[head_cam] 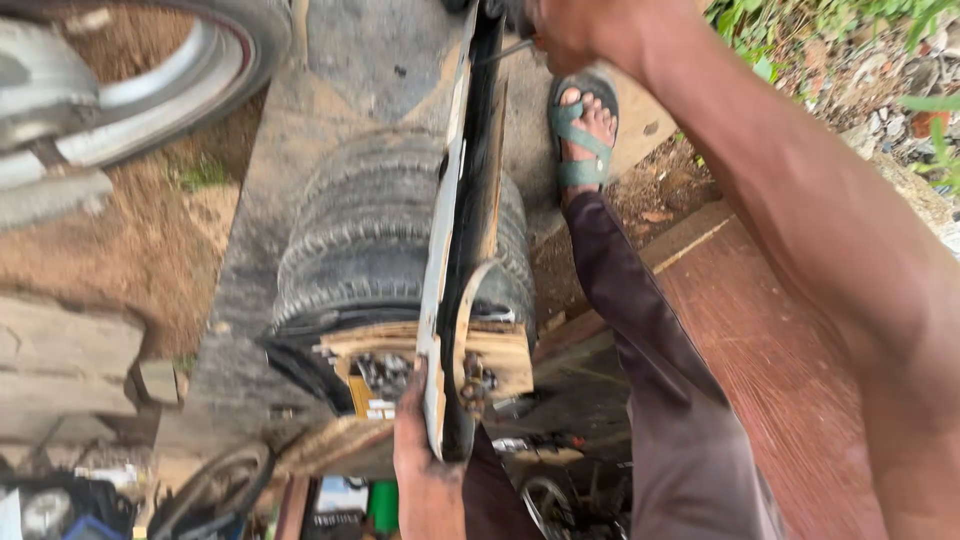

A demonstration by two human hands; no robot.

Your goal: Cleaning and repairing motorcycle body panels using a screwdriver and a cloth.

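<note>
Head view, looking steeply down. A long, narrow part with a pale edge and a black face (452, 230) stands on edge over a stack of worn black rubber tyres (365, 235), running from the top of frame down toward the wearer.

Left hand (425, 455): low in frame, grimy, wrapped around the near end of the part; the fingers are closed on it, the thumb lying along the pale edge.

Right hand (560, 30): at the top edge, mostly cut off. It looks closed around a thin metal tool shaft (505, 50) whose tip meets the far end of the part. I cannot tell the exact grip, since the fingers run out of frame.

Around: a shallow cardboard box of small metal bits (500, 355) sits just under the part, on the tyres. The person's foot in a green strap sandal (582, 135) rests on the concrete beyond. A reddish wooden bench (780, 370) lies to the right, and a silver vehicle wheel (120, 80) is at upper left.

Judgement on doing this well: the part is balanced on a thin edge, so the near hand does the steadying. Keep it firm and low, and keep the part seated against the tyres rather than floating. Tool force should run in line with the part, not across it (a sideways slip would head toward the bare forearm or the sandalled toes).
</note>
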